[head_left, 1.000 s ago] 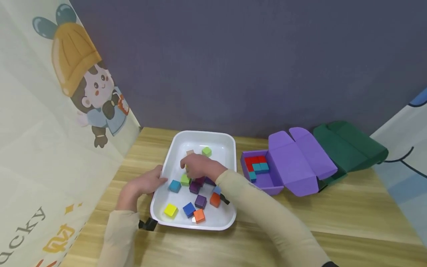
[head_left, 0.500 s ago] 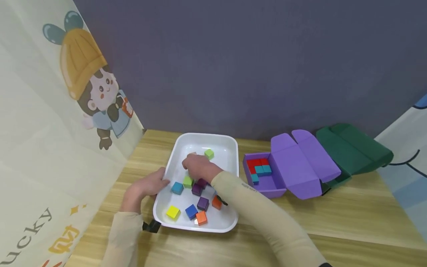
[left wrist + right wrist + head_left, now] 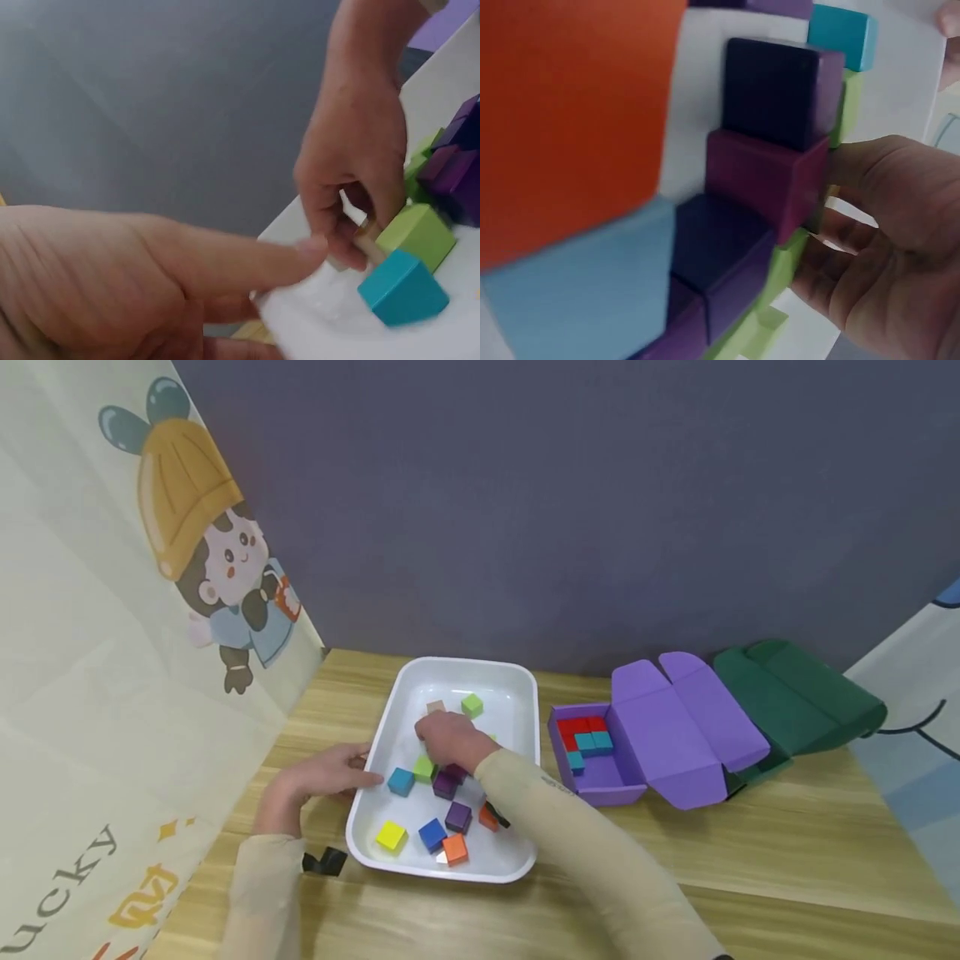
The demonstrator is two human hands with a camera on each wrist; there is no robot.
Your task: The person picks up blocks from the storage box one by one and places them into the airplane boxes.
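A white tray point(image 3: 405, 685) with several coloured cubes lies on the wooden table. My left hand point(image 3: 330, 768) holds its left rim, the straight thumb reaching over the edge and the fingers outside, partly hidden. Inside the tray, my right hand point(image 3: 453, 739) reaches down with fingers and thumb pinching a small tan block point(image 3: 367, 237), mostly covered by the fingers. Close by the fingertips are a lime green cube point(image 3: 420, 234) and a teal cube point(image 3: 403, 289). In the right wrist view a maroon cube point(image 3: 754, 176) and a dark purple cube point(image 3: 772, 90) stand beside the thumb.
To the tray's right sits an open purple box point(image 3: 600, 795) with red and teal cubes inside, its lid folded outward. A dark green box point(image 3: 795, 697) lies behind that lid. A dark wall point(image 3: 585, 510) rises behind the table.
My left hand has shifted slightly left, its thumb now straighter over the rim. The right hand stays low in the tray, moving only slightly. The head view has shifted a little.
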